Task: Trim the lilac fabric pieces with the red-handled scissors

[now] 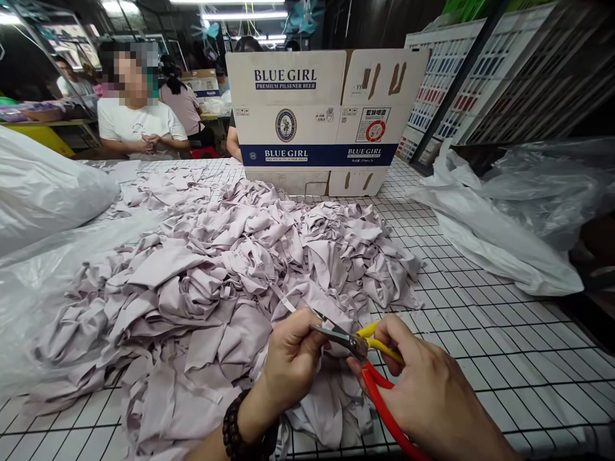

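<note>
My right hand (413,365) grips a pair of scissors (356,346) with one red and one yellow handle. Their blades are parted and point left, reaching my left hand (295,352). The fingers of that hand are pinched on a pale lilac garment (314,301), whose thin strap runs up from the fingertips. A dark beaded bracelet is around my left wrist. Behind and to the left of both hands spreads a large heap of the same lilac garments (206,275). Exactly what lies between the blades is too small to tell.
A flattened-front beer carton (307,134) stands at the table's far side. Plastic bags lie left (48,192) and right (504,230) on the grid-patterned table (461,346). White crates (461,83) are stacked back right. A person in a white shirt (139,125) sits across the table.
</note>
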